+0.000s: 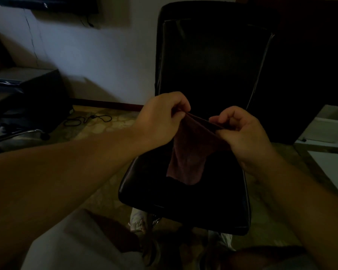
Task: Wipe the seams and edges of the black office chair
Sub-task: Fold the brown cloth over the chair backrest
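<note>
Head view: left hand and right hand each pinching a top corner of dark red cloth, stretched between, hanging over seat of black office chair. Seat directly below, backrest beyond; right edge seam nearer right hand, probably first to wipe.

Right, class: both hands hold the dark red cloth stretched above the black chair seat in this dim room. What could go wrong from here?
1. The left hand and right hand only pinch the top edge of the cloth; it might slip and drop.
2. The room is dim, so seams on the black office chair could be missed.
3. A cable lies looped on the floor to the left; stepping there risks a trip.
</note>
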### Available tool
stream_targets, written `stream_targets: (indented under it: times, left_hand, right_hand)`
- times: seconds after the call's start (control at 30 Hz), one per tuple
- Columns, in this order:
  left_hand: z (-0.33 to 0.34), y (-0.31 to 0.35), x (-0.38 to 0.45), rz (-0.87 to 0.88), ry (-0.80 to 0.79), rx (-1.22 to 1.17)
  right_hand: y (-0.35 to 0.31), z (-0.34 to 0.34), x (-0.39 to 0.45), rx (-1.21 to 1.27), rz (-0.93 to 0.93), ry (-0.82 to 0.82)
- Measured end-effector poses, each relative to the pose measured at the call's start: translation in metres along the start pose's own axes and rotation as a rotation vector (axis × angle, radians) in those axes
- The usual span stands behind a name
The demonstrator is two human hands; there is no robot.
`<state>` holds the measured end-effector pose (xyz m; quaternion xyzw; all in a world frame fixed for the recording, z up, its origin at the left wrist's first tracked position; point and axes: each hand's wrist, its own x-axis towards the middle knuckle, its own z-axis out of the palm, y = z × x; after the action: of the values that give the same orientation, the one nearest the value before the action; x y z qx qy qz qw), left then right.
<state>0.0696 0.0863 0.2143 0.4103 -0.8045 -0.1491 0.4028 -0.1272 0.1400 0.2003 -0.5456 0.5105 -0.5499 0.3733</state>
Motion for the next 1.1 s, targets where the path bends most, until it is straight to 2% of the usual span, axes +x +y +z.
stream_targets:
  times: [0.07, 0.13, 0.3, 0.47, 0.53, 0.63, 0.73, 0.8, 0.97, 1.1]
  left_hand:
    - [-0.001, 0.000, -0.002, 0.026, 0.002, 0.015]
    - [-0.003, 0.001, -0.002, 0.072, -0.009, 0.047]
    - [-0.004, -0.004, -0.004, 0.248, -0.056, 0.162]
    - [-0.007, -0.009, -0.010, 0.179, -0.068, 0.136]
    - [-0.007, -0.010, -0.012, 0.147, -0.080, 0.118]
    - [-0.001, -0.011, -0.020, 0.165, -0.084, 0.123]
    - [0.009, -0.011, -0.030, 0.170, -0.086, 0.146]
    - [0.013, -0.008, -0.032, 0.137, -0.087, 0.131]
    - [0.014, -0.004, -0.030, 0.024, -0.061, 0.020]
    - [0.014, 0.000, -0.032, 0.004, -0.039, -0.027]
  right_hand:
    - [-0.004, -0.001, -0.001, 0.091, 0.010, -0.069]
    - [-0.008, -0.003, 0.000, 0.056, 0.016, -0.099]
    - [-0.006, -0.012, 0.000, -0.325, -0.059, -0.133]
    - [0.005, -0.020, -0.011, -0.530, -0.128, -0.229]
    - [0.009, -0.019, -0.013, -0.590, -0.153, -0.130]
    - [0.011, -0.014, -0.014, -0.451, -0.142, 0.077]
    - [0.009, -0.007, -0.016, -0.315, -0.102, 0.153]
    - [0.007, -0.003, -0.014, -0.195, -0.062, 0.155]
    - [0.006, 0.001, -0.011, 0.170, 0.272, 0.013]
    - [0.006, 0.001, -0.012, 0.378, 0.356, -0.014]
